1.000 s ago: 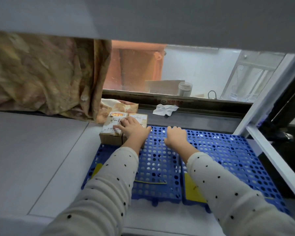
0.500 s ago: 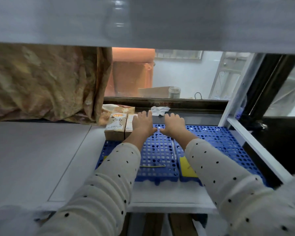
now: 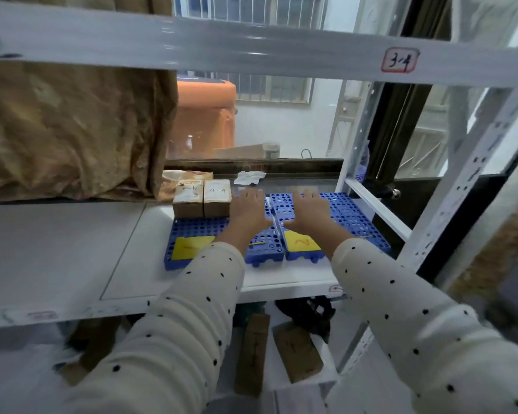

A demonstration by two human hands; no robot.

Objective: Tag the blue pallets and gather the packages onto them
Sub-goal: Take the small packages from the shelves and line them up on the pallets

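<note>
A white metal shelf (image 3: 72,249) fills the view, its upper beam bearing a red-bordered label (image 3: 399,60) reading 3-4. A brownish-gold cloth (image 3: 72,130) hangs behind the left part of the shelf. On the shelf's right part two blue pallets lie side by side, touching: the left pallet (image 3: 198,231) and the right pallet (image 3: 353,216). Both hands lie flat with fingers spread, holding nothing; the left hand (image 3: 248,209) rests on the left pallet, the right hand (image 3: 308,210) on the right pallet. Two brown packages (image 3: 202,197) stand close together on the far left corner of the left pallet, just beside the left hand. A yellow tag (image 3: 189,248) lies on the left pallet's near edge, and another yellow tag (image 3: 299,242) lies on the right pallet's.
</note>
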